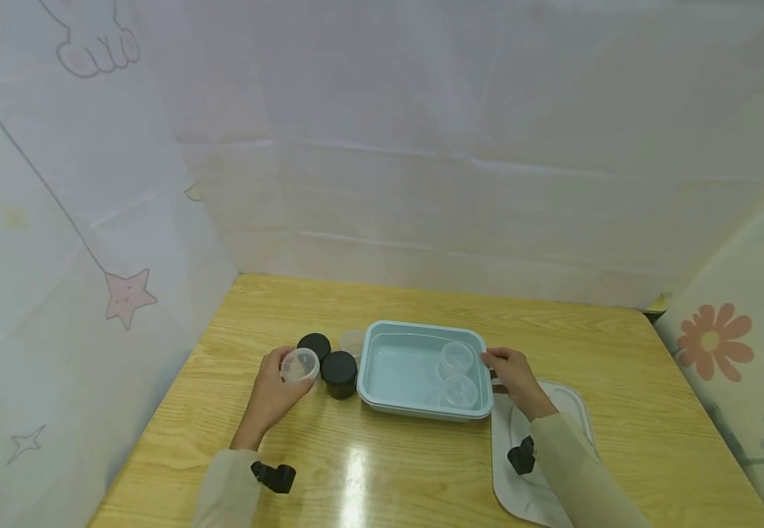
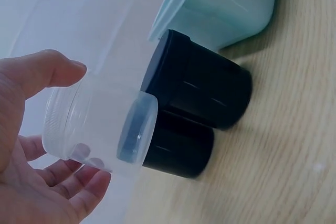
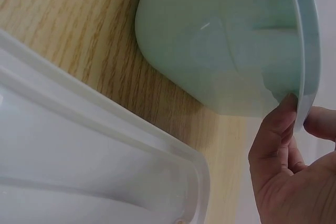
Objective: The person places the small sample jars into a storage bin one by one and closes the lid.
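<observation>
Left hand (image 1: 273, 392) gripping one clear jar (image 1: 300, 364), right hand (image 1: 512, 375) pinching tub (image 1: 402, 367), two cups (image 1: 459, 391) inside, two black jars (image 1: 339, 369)

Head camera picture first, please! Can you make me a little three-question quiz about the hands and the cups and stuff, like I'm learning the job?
1. How many clear cups are inside the blue tub?
2. True or false: the right hand is gripping the white tray.
3. What is the left hand holding?
A) a black jar
B) a clear jar
C) the blue tub

Key:
1. Two.
2. False: it pinches the tub's rim.
3. B, with the fingers and thumb around it.
</observation>
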A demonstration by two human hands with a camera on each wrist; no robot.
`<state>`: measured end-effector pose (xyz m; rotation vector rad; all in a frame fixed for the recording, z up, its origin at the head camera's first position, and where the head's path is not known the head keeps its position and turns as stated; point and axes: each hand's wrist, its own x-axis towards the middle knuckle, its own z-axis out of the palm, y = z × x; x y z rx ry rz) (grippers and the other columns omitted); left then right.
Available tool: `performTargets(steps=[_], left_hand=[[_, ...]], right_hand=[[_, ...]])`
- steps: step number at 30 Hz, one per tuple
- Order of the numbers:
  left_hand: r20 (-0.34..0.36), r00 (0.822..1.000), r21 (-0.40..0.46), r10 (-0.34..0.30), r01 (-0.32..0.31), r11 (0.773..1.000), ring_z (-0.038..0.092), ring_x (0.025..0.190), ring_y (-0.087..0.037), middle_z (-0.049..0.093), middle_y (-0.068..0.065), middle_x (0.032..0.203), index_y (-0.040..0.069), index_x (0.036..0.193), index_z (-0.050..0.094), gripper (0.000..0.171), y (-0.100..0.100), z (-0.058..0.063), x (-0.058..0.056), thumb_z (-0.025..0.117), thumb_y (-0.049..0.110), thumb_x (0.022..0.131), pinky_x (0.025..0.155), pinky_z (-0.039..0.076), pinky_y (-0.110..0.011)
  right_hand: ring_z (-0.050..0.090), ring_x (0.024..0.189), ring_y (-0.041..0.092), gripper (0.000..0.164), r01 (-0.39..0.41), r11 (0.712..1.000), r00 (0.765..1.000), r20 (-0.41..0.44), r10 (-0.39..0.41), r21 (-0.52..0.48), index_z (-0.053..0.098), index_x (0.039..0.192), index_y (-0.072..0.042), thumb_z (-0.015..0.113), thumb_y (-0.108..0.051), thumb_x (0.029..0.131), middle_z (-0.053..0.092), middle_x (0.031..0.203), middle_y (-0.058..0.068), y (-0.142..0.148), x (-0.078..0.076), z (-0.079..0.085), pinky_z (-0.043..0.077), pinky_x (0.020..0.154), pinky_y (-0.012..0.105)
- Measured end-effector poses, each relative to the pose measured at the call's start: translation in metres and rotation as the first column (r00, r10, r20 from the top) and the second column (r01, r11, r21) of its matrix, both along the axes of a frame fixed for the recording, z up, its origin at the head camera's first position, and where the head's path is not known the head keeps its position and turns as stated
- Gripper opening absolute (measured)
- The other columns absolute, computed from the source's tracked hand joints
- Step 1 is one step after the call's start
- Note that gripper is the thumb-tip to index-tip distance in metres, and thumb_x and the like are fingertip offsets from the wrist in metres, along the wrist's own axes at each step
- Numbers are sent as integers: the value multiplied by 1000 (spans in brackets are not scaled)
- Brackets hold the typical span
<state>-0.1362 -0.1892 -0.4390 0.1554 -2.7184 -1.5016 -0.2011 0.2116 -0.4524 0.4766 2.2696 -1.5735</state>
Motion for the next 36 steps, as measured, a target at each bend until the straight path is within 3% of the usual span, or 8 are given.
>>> performTargets(steps=[13,25,36], left_hand=[[-111,992,-24,-58,56,998,51,111,-35,45,-22,126,-1,134,43,65,15,15,-5,75,14,79,91,46,-52],[-100,989,11,-113,115,993,52,108,-35,45,-22,126,-1,136,41,67,34,24,-19,74,16,81,87,48,-48],[-109,982,25,-154,158,987,51,107,-33,46,-21,125,0,136,42,66,64,30,-33,74,17,80,87,48,-48]], right_hand=[[59,86,17,43,17,1000,1000,-2,-17,-8,43,134,5,49,-21,99,57,112,14,0,0,-2,53,66,27],[58,86,17,43,24,1000,1000,-8,-24,-8,44,133,4,49,-22,99,57,113,14,-2,-1,-4,52,66,27],[58,88,18,43,28,1000,1000,-12,-28,-7,44,134,4,48,-21,99,57,115,15,-2,-1,-4,52,67,27]])
